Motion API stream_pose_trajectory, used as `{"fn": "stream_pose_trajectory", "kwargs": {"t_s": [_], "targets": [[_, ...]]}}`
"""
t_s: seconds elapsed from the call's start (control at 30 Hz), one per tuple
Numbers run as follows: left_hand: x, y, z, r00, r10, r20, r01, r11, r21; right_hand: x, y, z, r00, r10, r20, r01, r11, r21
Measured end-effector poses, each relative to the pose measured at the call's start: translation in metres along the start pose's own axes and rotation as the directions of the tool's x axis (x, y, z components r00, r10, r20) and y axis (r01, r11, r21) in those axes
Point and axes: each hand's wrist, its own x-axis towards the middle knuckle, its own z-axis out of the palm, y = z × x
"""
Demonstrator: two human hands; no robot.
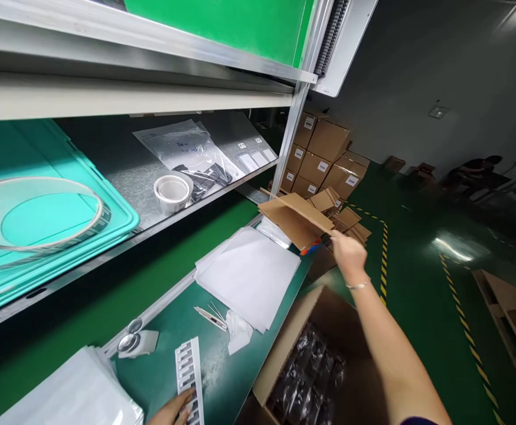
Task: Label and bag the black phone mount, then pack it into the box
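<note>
My right hand (349, 255) reaches out to the far end of the green bench and is closed on the edge of a flattened brown cardboard box (296, 218); something red and blue (311, 248) shows just under the fingers. My left hand (176, 410) lies at the bottom edge of the view, its fingers resting on a white strip of labels (188, 369). Between the hands lies a stack of white sheets (249, 274). An open carton (293, 345) with dark bagged parts (311, 378) stands below my right arm.
A shelf above the bench holds a teal tray (49, 206) with a thin ring, a tape roll (172, 193) and clear bags (191, 150). Stacked cartons (324, 159) stand on the green floor behind. Plastic bags (76, 392) lie at the near left. A person (474, 171) is far right.
</note>
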Motion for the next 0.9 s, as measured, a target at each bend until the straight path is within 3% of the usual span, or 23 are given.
{"fn": "stream_pose_trajectory", "kwargs": {"t_s": [0.03, 0.07, 0.1, 0.13, 0.17, 0.2, 0.23, 0.3, 0.37, 0.43, 0.5, 0.6, 0.7, 0.77, 0.9], "targets": [[-0.005, 0.012, -0.002, 1.0, 0.014, -0.007, -0.014, 0.999, 0.041, -0.017, 0.02, -0.029, 0.995, 0.044, -0.086, -0.043, 0.999, 0.01], [-0.009, 0.025, -0.005, 0.999, 0.039, -0.016, -0.037, 0.994, 0.098, -0.039, 0.043, -0.057, 0.955, 0.115, -0.273, -0.095, 0.992, 0.087], [-0.013, 0.04, -0.008, 0.997, 0.079, 0.01, -0.08, 0.982, 0.17, -0.066, 0.067, -0.083, 0.879, 0.223, -0.421, -0.163, 0.971, 0.175], [-0.016, 0.056, -0.011, 0.995, 0.089, 0.034, -0.094, 0.976, 0.196, -0.097, 0.089, -0.105, 0.767, 0.371, -0.524, -0.249, 0.924, 0.29], [-0.017, 0.072, -0.013, 0.994, 0.086, 0.061, -0.097, 0.973, 0.209, -0.131, 0.11, -0.123, 0.631, 0.544, -0.553, -0.311, 0.831, 0.462], [-0.015, 0.087, -0.013, 0.992, 0.089, 0.09, -0.107, 0.97, 0.218, -0.167, 0.125, -0.136, 0.501, 0.707, -0.5, -0.325, 0.688, 0.648], [-0.012, 0.101, -0.012, 0.99, 0.093, 0.11, -0.116, 0.967, 0.226, -0.205, 0.137, -0.146, 0.465, 0.782, -0.415, -0.356, 0.594, 0.721], [0.0, 0.128, -0.005, 0.985, 0.107, 0.139, -0.138, 0.962, 0.237, -0.277, 0.146, -0.154, 0.469, 0.849, -0.246, -0.436, 0.464, 0.771], [0.017, 0.156, 0.008, 0.98, 0.129, 0.152, -0.165, 0.953, 0.253, -0.341, 0.143, -0.149, 0.468, 0.872, -0.143, -0.492, 0.391, 0.777], [0.032, 0.186, 0.027, 0.972, 0.149, 0.182, -0.196, 0.94, 0.278, -0.39, 0.137, -0.133, 0.477, 0.878, -0.051, -0.538, 0.337, 0.773], [0.046, 0.217, 0.052, 0.962, 0.162, 0.222, -0.228, 0.92, 0.319, -0.422, 0.132, -0.108, 0.494, 0.869, 0.026, -0.567, 0.299, 0.767], [0.06, 0.247, 0.096, 0.955, 0.174, 0.239, -0.262, 0.874, 0.409, -0.439, 0.13, -0.069, 0.52, 0.848, 0.104, -0.58, 0.261, 0.771], [0.071, 0.25, 0.123, 0.954, 0.179, 0.239, -0.276, 0.838, 0.472, -0.438, 0.134, -0.042, 0.534, 0.834, 0.138, -0.584, 0.247, 0.773], [0.078, 0.242, 0.124, 0.95, 0.2, 0.24, -0.295, 0.827, 0.479, -0.434, 0.136, -0.034, 0.548, 0.823, 0.149, -0.588, 0.252, 0.769], [0.095, 0.226, 0.103, 0.928, 0.248, 0.277, -0.35, 0.833, 0.428, -0.428, 0.138, -0.031, 0.61, 0.777, 0.157, -0.576, 0.299, 0.761]]}}
